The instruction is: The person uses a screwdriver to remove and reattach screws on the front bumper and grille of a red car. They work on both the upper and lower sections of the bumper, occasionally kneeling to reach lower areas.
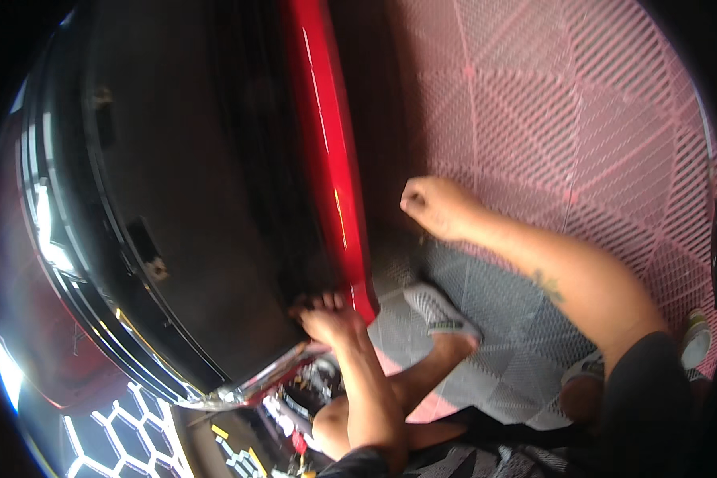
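Red car body panel (327,151) runs just above the left hand (331,319), whose fingers grip its lower edge; right hand (434,205) hangs fisted, apart.

Glossy red painted panel (331,159), shiny chrome trim (271,376), matt perforated plastic floor tiles (550,103), smooth dark glass (183,175)

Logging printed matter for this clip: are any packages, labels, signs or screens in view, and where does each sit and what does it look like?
No packages, signs or screens show.
Possible labels: small yellow rectangular tags at the lower edge, below the chrome trim under the left hand; too blurred to be sure.
Nothing of the kind shows on the red panel or near the right hand.
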Tool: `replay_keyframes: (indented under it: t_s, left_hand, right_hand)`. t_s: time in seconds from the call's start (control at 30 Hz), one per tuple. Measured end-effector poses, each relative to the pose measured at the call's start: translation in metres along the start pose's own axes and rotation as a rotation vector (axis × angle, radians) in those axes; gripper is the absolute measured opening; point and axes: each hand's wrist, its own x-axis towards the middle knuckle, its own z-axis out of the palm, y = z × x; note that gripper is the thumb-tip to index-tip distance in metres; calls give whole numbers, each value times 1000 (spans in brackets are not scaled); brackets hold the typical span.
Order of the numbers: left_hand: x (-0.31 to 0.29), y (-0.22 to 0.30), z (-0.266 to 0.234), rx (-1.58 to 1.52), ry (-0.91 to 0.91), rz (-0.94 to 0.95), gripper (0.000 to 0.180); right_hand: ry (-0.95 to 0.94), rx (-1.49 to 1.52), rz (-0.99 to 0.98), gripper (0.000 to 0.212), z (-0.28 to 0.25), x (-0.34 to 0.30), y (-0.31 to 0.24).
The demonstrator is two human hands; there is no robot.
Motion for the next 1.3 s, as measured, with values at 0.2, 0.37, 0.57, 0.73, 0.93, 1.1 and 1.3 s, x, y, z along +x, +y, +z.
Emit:
replay_keyframes:
  t_s: [0.2,0.37,0.57,0.73,0.93,1.1,1.3]
  left_hand:
    - [-17,7,7,150,85,41,31]
    - [-23,16,3,153,24,-128,36]
    - [-55,42,18,286,-128,-214,31]
    - [-65,148,59,1015,-382,927,37]
    - [10,335,197,1213,-291,1716,28]
    - [47,338,248,1387,-356,1754,35]
    - [61,342,249,1269,-395,1785,31]
  right_hand:
    - [293,363,-331,23,-20,17,-111]
    - [331,279,-440,40,-3,48,-168]
    - [-1,908,-313,56,6,63,-191]
    - [-73,1076,-417,56,-23,117,-199]
    - [-65,1146,-149,75,-27,124,-230]
    - [-73,1125,-228,87,-38,129,-233]
    - [-142,1137,-321,95,-48,134,-238]
